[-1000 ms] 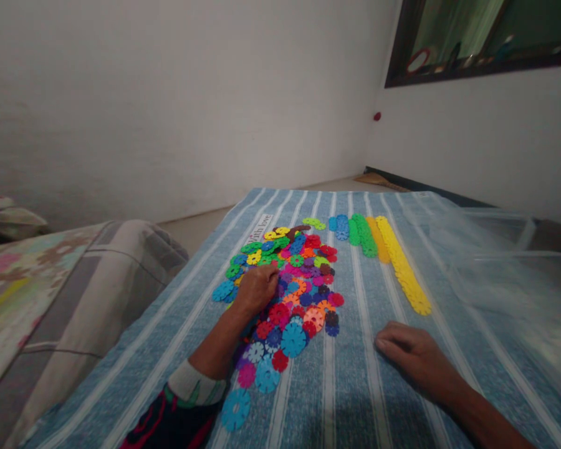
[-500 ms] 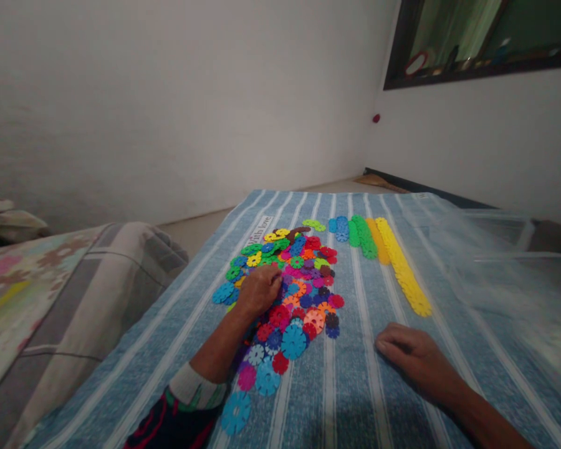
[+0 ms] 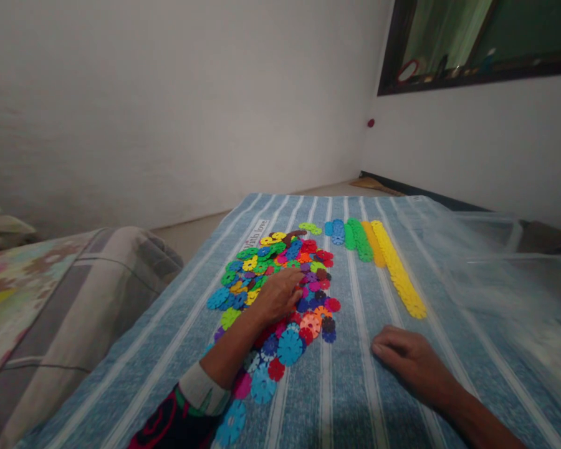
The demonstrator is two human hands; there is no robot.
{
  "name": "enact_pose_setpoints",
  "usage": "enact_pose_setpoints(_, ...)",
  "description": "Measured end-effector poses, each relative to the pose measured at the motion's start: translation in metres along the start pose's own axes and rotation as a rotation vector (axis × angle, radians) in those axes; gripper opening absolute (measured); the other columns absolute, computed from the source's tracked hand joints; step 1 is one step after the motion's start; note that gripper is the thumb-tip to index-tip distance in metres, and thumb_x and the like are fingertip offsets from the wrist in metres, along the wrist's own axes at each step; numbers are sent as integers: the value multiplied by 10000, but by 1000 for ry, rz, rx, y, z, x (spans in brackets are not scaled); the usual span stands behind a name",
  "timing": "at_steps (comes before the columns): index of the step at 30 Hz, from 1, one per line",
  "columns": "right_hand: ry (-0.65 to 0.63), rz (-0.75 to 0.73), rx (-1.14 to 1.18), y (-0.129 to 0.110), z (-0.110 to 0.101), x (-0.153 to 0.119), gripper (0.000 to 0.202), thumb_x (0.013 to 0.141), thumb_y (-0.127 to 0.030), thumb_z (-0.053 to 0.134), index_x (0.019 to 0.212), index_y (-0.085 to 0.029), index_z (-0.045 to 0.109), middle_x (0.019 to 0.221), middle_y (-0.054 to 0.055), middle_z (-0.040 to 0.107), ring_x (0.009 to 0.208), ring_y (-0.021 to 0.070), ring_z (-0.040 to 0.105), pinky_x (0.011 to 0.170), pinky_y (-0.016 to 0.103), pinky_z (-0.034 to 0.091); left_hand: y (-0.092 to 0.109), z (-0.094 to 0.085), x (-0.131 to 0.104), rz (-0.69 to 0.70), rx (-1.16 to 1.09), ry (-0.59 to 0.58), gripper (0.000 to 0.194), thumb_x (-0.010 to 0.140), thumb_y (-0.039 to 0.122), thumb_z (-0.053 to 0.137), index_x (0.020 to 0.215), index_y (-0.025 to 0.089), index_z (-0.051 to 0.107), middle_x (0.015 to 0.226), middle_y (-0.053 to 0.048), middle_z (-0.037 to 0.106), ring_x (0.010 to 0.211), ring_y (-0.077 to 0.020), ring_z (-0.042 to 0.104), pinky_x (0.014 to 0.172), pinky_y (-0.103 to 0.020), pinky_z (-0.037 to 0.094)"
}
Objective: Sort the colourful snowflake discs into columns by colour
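Over the mixed discs [image 3: 312,304], left hand [image 3: 277,296] shifts rightward

That puts purple discs [image 3: 314,286] within its reach; I cannot tell whether its bent fingers grip any. Near the yellow row [image 3: 399,269] on the striped cloth [image 3: 350,374], the right hand [image 3: 409,355] stays curled, contents hidden from me.

Loose heap of notched plastic discs [image 3: 290,347] in many colours, mostly flat and overlapping, spread along striped blue cloth [image 3: 303,424]. Beyond its right side, apart, neat overlapping rows: long yellow row [image 3: 397,268], orange row [image 3: 374,244] just beside, then green rows [image 3: 363,242], short blue rows [image 3: 338,232]. Past far end, few lime discs [image 3: 311,228]. At near end, large blue disc [image 3: 232,423], flat.
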State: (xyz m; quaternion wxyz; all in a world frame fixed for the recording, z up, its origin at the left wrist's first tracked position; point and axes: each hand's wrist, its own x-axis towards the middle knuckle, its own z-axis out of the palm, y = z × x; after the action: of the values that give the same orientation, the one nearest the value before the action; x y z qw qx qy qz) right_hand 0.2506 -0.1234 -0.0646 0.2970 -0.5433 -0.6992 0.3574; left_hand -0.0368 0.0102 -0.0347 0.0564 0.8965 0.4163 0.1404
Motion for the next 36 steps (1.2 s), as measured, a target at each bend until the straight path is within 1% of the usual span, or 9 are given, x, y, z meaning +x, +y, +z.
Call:
enact_pose_setpoints(4,-3,-2,2,2,1,1,332,895,-407,503,685,-186,634,714,14,585,695,157,578,670,275,425,6,4,9,-20,25,-65,430,886,300,507,1297,174,493,1424,-132,490,1314,-264,441,1105,-456,343)
enact_pose_setpoints(7,3,-9,-1,3,2,1,336,897,-408,501,682,-188,637,694,7,573,675,151,570,655,271,418,10,3,9,-47,47,-94,371,905,305,486,1254,186,517,1411,-126,498,1290,-268,457,1081,-462,352)
enact_pose_setpoints(11,20,-16,2,4,3,1,336,890,-413,514,682,-185,647,686,7,574,670,152,569,651,269,417,14,-6,5,-49,105,-116,197,917,289,460,1015,195,602,1110,-83,657,1039,-237,589,934,-395,432)
enact_pose_setpoints(15,21,-15,12,4,3,1,331,890,-404,515,683,-183,650,685,8,574,667,151,570,651,269,417,16,-11,2,-71,157,-129,193,916,258,434,863,185,604,882,-60,663,841,-195,600,767,-311,437)
enact_pose_setpoints(18,17,-10,12,4,3,1,324,888,-401,518,686,-185,651,694,11,583,680,155,574,657,271,421,16,-10,3,-90,186,-114,219,913,253,429,819,181,612,812,-57,653,793,-185,591,729,-293,421)
enact_pose_setpoints(25,6,-11,5,3,2,1,315,890,-390,511,698,-188,656,708,13,591,692,155,582,669,271,424,17,-7,3,-176,244,-71,296,928,237,366,797,157,619,812,-97,644,792,-206,592,740,-328,434)
enact_pose_setpoints(29,4,-7,5,2,2,2,309,885,-389,520,695,-183,650,711,14,593,694,154,584,674,267,427,20,-8,13,-131,154,-56,197,894,223,444,1007,168,594,1035,-107,649,987,-231,588,856,-346,438)
enact_pose_setpoints(32,6,-10,15,3,3,3,308,888,-380,516,697,-182,653,717,13,594,700,152,586,674,264,426,24,-11,27,-91,89,-92,267,892,327,494,1110,178,534,1147,-106,622,1069,-247,565,898,-359,431)
enact_pose_setpoints(36,9,-21,19,3,3,3,295,890,-355,518,694,-182,654,711,6,587,689,145,581,666,259,420,30,-12,36,-94,83,-176,317,900,449,485,1075,187,522,1116,-89,638,1008,-247,585,884,-379,428)
